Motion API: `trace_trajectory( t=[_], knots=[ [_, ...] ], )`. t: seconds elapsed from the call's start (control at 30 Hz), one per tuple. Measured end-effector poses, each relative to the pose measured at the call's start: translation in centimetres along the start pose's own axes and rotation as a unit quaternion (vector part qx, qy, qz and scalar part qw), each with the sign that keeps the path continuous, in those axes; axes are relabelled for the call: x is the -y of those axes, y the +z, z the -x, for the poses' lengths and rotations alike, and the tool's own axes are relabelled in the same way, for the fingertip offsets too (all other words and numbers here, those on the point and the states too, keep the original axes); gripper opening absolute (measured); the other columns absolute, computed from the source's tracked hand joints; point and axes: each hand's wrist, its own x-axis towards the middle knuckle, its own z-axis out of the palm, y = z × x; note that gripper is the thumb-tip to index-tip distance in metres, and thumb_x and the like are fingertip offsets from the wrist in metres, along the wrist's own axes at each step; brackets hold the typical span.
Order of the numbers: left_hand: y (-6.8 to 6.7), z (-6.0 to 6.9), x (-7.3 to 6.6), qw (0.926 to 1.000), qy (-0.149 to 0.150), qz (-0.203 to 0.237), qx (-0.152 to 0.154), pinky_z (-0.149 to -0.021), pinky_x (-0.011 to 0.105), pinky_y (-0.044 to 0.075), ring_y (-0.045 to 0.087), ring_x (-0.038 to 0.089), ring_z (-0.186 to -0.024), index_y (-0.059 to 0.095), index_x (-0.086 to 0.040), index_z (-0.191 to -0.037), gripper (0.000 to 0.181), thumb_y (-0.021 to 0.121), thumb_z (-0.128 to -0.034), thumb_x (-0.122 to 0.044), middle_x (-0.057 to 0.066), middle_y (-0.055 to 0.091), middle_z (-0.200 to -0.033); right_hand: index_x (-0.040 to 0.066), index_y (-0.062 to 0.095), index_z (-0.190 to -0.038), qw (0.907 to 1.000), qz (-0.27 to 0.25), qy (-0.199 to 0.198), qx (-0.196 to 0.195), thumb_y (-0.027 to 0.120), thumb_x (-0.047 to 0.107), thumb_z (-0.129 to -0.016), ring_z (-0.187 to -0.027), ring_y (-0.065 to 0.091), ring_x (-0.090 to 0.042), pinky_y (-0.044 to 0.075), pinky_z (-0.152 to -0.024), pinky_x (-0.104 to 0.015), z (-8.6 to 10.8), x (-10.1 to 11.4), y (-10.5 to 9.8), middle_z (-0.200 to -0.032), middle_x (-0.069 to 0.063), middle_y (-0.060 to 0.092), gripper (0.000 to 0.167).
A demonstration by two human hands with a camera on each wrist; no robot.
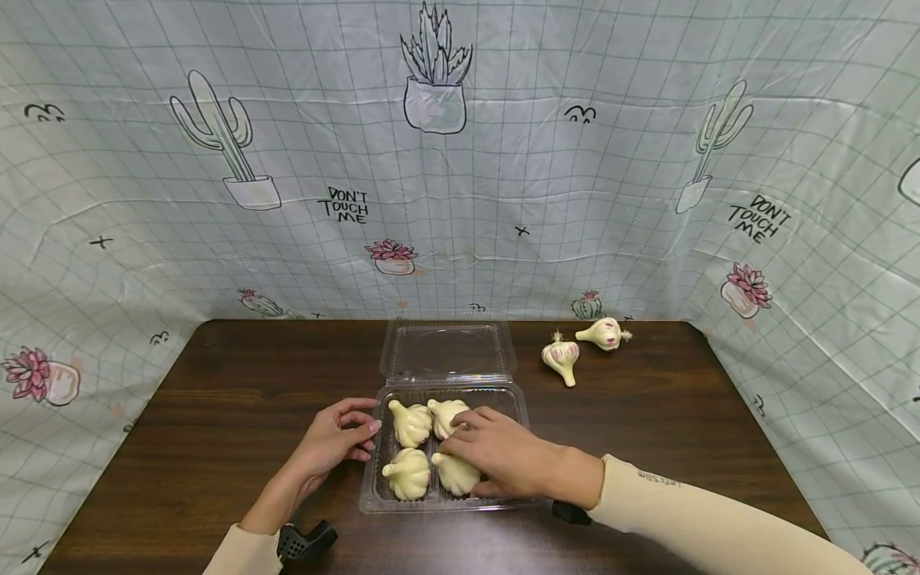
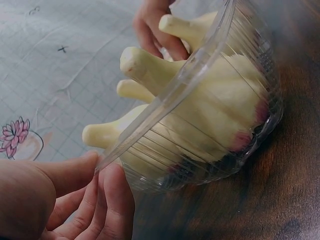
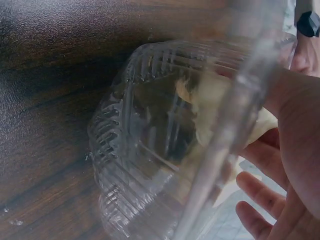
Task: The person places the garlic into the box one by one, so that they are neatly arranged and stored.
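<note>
Centrally, a pale garlic bulb (image 1: 457,474) sits in the near right part of a clear plastic container (image 1: 370,489), held between the thumb and fingers of the right hand (image 1: 509,457). Just beyond this grip lies a second bulb (image 1: 446,414), partly covered by the fingers; left of the grip are a third bulb (image 1: 407,474), nearer the person, and a fourth (image 1: 412,425), farther off. At the container's left side, the left hand (image 1: 332,439) pinches the rim between thumb and fingers, as the left wrist view shows. Beyond both hands, the hinged lid (image 1: 449,351) lies folded back. Farther right, past the right hand, two purple-streaked bulbs (image 1: 561,358) rest near each other on the dark wooden table (image 1: 251,383). A gridded, cactus-printed curtain (image 1: 467,200) surrounds the table's far and lateral edges.
</note>
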Motion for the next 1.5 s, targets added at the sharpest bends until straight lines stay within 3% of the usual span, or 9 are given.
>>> trace_trajectory(
  t=[0.6, 0.8, 1.03, 1.3, 1.5],
  knots=[
    [0.2, 0.0, -0.2, 1.0, -0.003, 0.002, -0.003, -0.064, 0.027, 0.062, 0.066, 0.016, -0.075, 0.05, 0.011, -0.146, 0.046, 0.065, -0.1041, 0.0, 0.008, 0.068, -0.102, 0.018, 0.067, -0.128, 0.9991, -0.006, 0.001, -0.041, 0.093, 0.051, -0.075, -0.119, 0.059, -0.018, 0.049, -0.103, -0.034, 0.5, -0.3, 0.3, -0.124, 0.005, 0.068, 0.068],
    [0.2, -0.1, 0.0, 1.0, -0.005, 0.002, -0.001, -0.064, 0.027, 0.062, 0.066, 0.016, -0.075, 0.049, 0.011, -0.147, 0.047, 0.065, -0.1043, 0.0, 0.006, 0.068, -0.101, 0.018, 0.068, -0.129, 0.9992, -0.012, 0.008, -0.038, 0.091, 0.053, -0.079, -0.119, 0.059, -0.018, 0.049, -0.106, -0.035, 1.1, -0.4, -0.3, -0.125, 0.005, 0.068, 0.065],
    [0.2, 0.1, -0.2, 0.9999, -0.009, 0.006, 0.0, -0.064, 0.026, 0.062, 0.067, 0.016, -0.074, 0.05, 0.01, -0.146, 0.045, 0.064, -0.1042, 0.0, 0.007, 0.068, -0.101, 0.014, 0.067, -0.131, 0.9974, -0.04, 0.044, -0.039, 0.089, 0.047, -0.084, -0.123, 0.06, -0.021, 0.05, -0.108, -0.039, 2.6, -0.9, -1.3, -0.128, 0.001, 0.067, 0.062],
    [0.1, 0.1, -0.3, 0.9999, -0.009, 0.007, 0.0, -0.064, 0.027, 0.062, 0.067, 0.016, -0.074, 0.05, 0.01, -0.145, 0.045, 0.065, -0.104, 0.0, 0.007, 0.068, -0.101, 0.01, 0.07, -0.128, 0.9864, -0.062, 0.101, -0.113, 0.092, 0.036, -0.082, -0.119, 0.063, -0.024, 0.053, -0.102, -0.044, 5.4, -3.5, -1.7, -0.126, -0.003, 0.069, 0.057],
    [0.1, 0.1, -0.2, 0.9999, -0.011, 0.006, 0.001, -0.064, 0.027, 0.061, 0.067, 0.016, -0.074, 0.049, 0.011, -0.146, 0.046, 0.064, -0.1043, 0.001, 0.006, 0.068, -0.101, 0.006, 0.069, -0.131, 0.9773, -0.053, 0.162, -0.125, 0.092, 0.031, -0.083, -0.123, 0.063, -0.03, 0.053, -0.101, -0.05, 7.9, -6.3, -1.6, -0.131, -0.007, 0.069, 0.058]
  ],
)
